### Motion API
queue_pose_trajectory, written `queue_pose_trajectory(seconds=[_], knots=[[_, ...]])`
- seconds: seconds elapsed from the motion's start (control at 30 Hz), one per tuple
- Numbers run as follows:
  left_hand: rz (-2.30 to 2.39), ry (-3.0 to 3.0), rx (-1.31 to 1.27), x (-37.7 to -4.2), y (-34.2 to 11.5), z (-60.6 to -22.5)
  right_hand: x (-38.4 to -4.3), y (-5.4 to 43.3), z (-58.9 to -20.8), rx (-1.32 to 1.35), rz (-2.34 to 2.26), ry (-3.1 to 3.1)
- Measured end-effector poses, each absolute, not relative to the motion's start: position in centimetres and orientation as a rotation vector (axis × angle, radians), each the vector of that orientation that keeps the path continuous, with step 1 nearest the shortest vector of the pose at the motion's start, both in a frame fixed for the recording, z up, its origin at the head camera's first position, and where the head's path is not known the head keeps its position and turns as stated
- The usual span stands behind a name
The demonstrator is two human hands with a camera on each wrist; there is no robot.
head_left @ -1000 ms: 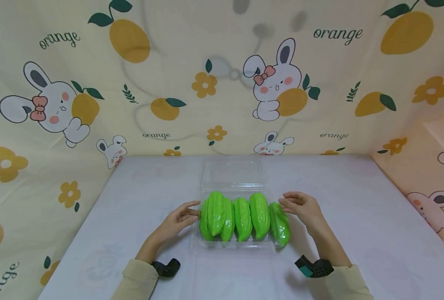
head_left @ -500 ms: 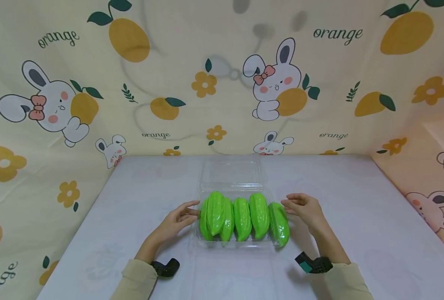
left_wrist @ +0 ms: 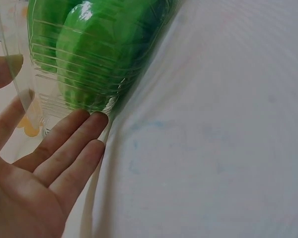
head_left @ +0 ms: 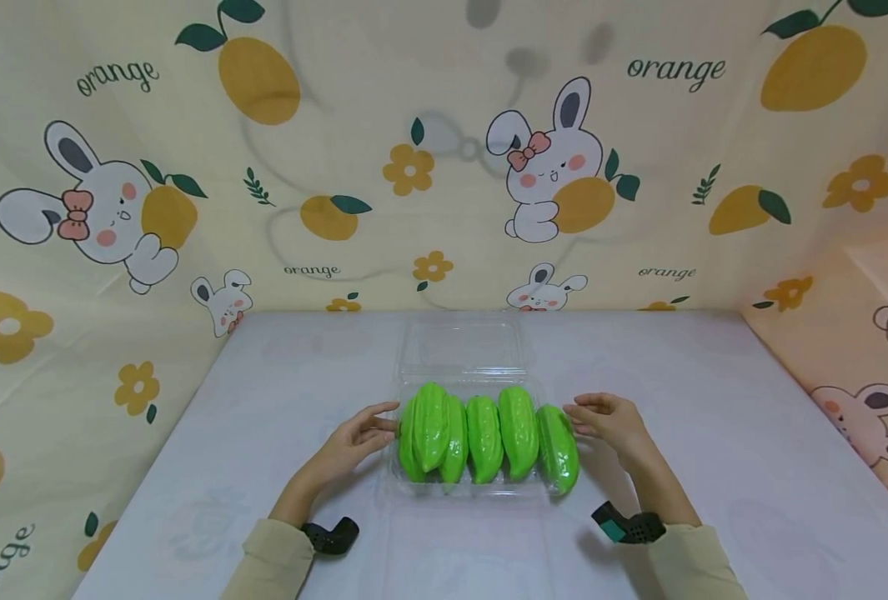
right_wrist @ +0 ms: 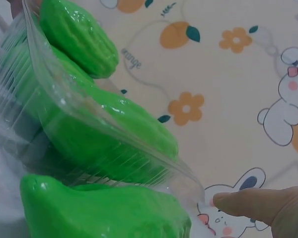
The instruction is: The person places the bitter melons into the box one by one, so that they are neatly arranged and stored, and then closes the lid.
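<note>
A clear plastic clamshell box [head_left: 474,490] stands on the table with its lid [head_left: 462,343] folded back. Several glossy bright-green ridged pieces, like toy fruit [head_left: 484,437], lie side by side in it, one on top of others at the left. Another green piece [right_wrist: 109,213] leans outside the box's right wall. My left hand [head_left: 357,437] is at the box's left side; in the left wrist view its extended fingers [left_wrist: 74,148] touch the ridged wall. My right hand [head_left: 612,421], fingers loosely bent, is beside the outer piece's far end; whether they touch cannot be told.
White cloth covers the table [head_left: 286,367]. A cream backdrop [head_left: 444,108] with rabbits and oranges rises behind and along both sides. Black bands [head_left: 331,536] sit on both wrists. A faint clear sheet or lid [head_left: 466,542] seems to lie in front of the box.
My right hand has drawn slightly right and down, a little away from the outer green piece. My left hand, the box and the green pieces stay practically where they were.
</note>
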State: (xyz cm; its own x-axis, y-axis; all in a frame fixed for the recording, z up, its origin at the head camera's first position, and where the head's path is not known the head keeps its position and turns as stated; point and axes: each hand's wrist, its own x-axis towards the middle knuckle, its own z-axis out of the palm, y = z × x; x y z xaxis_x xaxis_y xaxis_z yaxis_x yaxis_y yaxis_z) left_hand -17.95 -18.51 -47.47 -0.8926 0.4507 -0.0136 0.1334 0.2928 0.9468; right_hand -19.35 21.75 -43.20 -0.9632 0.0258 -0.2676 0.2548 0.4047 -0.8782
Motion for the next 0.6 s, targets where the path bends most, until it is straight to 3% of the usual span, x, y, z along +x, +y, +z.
queue_pose_trajectory(seconds=[0.6], knots=[[1.649, 2.276, 0.549, -18.1, -18.7, -47.7, -19.5, 21.7, -44.5, 0.183, -1.500, 2.417]])
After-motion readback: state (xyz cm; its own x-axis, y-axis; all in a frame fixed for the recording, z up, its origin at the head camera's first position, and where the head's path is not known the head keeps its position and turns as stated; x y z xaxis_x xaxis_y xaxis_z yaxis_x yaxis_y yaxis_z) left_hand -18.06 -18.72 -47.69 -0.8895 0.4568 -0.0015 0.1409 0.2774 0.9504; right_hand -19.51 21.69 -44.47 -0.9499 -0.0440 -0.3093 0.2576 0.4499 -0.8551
